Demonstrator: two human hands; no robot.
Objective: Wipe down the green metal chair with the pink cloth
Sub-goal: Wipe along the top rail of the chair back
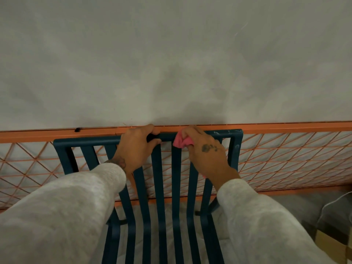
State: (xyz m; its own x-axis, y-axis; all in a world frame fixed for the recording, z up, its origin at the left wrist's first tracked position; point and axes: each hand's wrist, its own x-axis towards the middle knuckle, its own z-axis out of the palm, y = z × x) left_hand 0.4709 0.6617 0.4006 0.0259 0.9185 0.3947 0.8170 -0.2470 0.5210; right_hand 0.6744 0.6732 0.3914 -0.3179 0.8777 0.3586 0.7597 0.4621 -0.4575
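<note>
The dark green metal chair [177,187] stands below me, its slatted back facing up toward a grey wall. My left hand [136,147] grips the chair's top rail left of centre, fingers curled over it. My right hand [205,151] presses the bunched pink cloth [182,142] against the top rail just right of centre. A bit of the cloth also shows under my right wrist. Both forearms are in light grey sleeves and cover parts of the seat slats.
An orange metal frame with diamond wire mesh [285,149] runs across right behind the chair back. A grey wall [171,63] fills the upper view. At the lower right lie a white cable [327,208] and a cardboard box corner [335,244].
</note>
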